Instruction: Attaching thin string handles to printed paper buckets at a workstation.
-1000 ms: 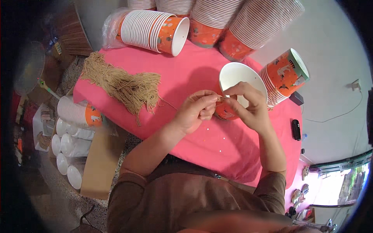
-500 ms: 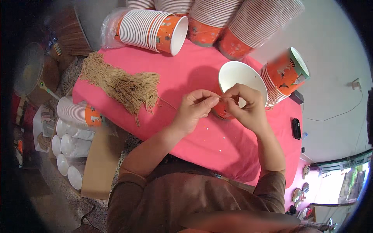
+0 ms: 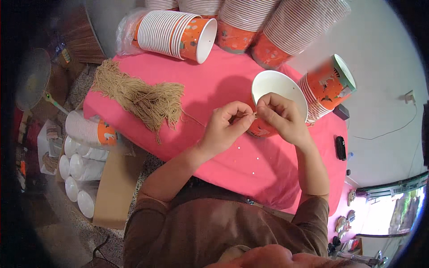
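Observation:
My left hand [image 3: 227, 126] is closed, thumb and forefinger pinching a tan cord [image 3: 193, 119]. My right hand [image 3: 284, 119] pinches the same cord, its fingertips meeting the left ones in front of an orange paper bucket. That paper bucket [image 3: 272, 83] has a white inside and stands tilted toward me, with a small hole near its rim; the hands cover part of its front. From the left hand, the strand trails back toward a thick bundle of tan cords [image 3: 147, 100] lying on the pink cloth [image 3: 214, 76]. The cord's tip between the fingers is too small to make out.
A nested stack of orange paper buckets [image 3: 170, 35] lies at the back left; taller wrapped stacks [image 3: 295, 31] stand behind. Further buckets [image 3: 326, 87] are stacked at the right, near a black object [image 3: 341, 148]. Left of the table is a cardboard box [image 3: 117, 192] with white buckets [image 3: 86, 203].
Both hands have shifted slightly, the right fingers curling closer and the fingertips drawing together around the cord. The bucket and cord bundle have stayed put.

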Available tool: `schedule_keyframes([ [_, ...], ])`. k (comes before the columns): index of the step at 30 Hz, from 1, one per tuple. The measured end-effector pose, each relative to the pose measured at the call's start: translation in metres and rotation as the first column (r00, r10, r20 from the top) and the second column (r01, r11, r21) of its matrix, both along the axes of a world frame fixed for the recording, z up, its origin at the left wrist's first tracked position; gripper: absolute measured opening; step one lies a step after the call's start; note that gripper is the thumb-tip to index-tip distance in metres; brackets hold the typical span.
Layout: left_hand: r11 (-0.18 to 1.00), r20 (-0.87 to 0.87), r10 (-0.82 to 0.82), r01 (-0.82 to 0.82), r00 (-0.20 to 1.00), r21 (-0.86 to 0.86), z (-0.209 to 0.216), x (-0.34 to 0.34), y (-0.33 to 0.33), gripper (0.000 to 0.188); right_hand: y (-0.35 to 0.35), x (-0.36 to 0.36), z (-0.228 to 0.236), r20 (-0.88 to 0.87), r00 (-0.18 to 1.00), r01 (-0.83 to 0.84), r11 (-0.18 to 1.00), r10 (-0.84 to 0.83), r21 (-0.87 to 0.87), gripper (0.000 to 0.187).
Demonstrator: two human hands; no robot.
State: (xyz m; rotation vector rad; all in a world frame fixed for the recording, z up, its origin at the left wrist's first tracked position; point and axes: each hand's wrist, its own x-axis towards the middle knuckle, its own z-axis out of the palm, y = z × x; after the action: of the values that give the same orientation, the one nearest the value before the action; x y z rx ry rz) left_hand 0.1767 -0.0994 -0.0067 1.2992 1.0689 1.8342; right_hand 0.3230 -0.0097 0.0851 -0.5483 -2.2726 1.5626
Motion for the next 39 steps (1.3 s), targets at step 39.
schedule_keyframes([
  [39, 0.995, 0.181, -0.063, 0.075, 0.982, -0.062, -0.001, 0.002, 0.001, 0.013, 0.017, 0.013, -0.003, -0.165, 0.979, 0.155, 0.957, -0.117, 0.247, 0.008],
])
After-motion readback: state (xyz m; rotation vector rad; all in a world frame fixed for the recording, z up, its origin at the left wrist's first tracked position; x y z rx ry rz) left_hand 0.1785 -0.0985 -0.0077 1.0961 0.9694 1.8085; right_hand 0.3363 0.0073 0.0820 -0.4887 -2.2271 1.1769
